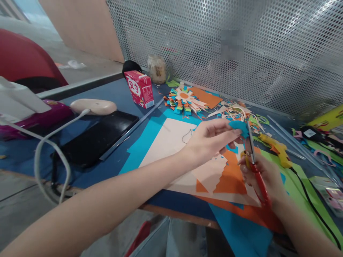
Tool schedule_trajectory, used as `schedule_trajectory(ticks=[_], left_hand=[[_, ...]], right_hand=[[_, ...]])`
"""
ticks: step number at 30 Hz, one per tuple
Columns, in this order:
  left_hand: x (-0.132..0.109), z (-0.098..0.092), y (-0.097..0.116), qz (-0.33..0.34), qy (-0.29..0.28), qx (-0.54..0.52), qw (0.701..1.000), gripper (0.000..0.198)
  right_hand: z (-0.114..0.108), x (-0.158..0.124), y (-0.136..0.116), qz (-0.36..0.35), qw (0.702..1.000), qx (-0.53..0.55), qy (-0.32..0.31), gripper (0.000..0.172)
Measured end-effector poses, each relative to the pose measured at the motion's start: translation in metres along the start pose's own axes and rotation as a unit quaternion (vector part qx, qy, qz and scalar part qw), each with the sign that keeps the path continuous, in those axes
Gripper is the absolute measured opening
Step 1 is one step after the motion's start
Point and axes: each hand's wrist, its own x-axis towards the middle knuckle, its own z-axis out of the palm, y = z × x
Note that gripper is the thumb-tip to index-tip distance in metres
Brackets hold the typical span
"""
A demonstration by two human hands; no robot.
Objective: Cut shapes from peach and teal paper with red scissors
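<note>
My left hand (211,137) pinches a small piece of blue paper (239,127) between thumb and fingers. My right hand (264,175) is closed around the red handles of a pair of scissors (251,142). Their blades point up and lie against the right edge of the blue piece; whether they are parted I cannot tell. Beneath both hands are a pale pink sheet (163,142) and orange paper (232,175) with a zigzag cut edge. Behind the hands lies a paper flower (184,96) with fringed petals in several colours.
A yellow glue gun (278,148) with a black cord lies at right on green paper (302,189). Paper scraps (238,110) are heaped by the perforated metal panel (200,43). At left are a black phone (99,137), a white cable (40,153) and a pink drink carton (139,89).
</note>
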Motion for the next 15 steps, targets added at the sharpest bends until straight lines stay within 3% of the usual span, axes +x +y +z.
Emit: schedule_trajectory(ticks=[4, 10, 15], left_hand=[[0.002, -0.003, 0.002, 0.042, 0.022, 0.05, 0.998, 0.017], [0.002, -0.008, 0.005, 0.084, 0.026, 0.024, 0.996, 0.024], [0.004, -0.008, 0.009, 0.102, 0.062, 0.016, 0.993, 0.025]], right_hand=[[-0.001, 0.001, -0.006, 0.009, 1.0, 0.017, -0.005, 0.027], [-0.001, 0.002, -0.012, 0.038, 0.997, 0.059, -0.009, 0.033], [0.0, 0.003, -0.013, 0.045, 0.994, 0.097, 0.0, 0.035]])
